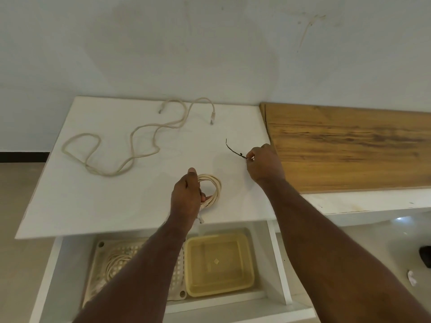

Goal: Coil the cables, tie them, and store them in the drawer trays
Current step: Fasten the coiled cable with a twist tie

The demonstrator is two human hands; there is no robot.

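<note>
My left hand [186, 194] grips a coiled cream cable [215, 186] just above the white tabletop [70, 194], one plug end hanging below the palm. My right hand [264, 164] pinches a thin black tie [233, 149] that sticks up to the left of its fingers. A second cream cable [130, 145] lies loose and uncoiled across the back and left of the tabletop. Below the front edge the drawer [278, 259] stands open with two trays: a perforated cream tray [102, 248] holding a coiled cable, partly hidden by my left forearm, and a yellow tray [245, 259] with nothing in it.
A wooden board [349, 145] lies on the counter to the right of the white top. The wall rises right behind. The floor at the far right holds a dark object [425, 256] and a scrap of white paper [411, 277].
</note>
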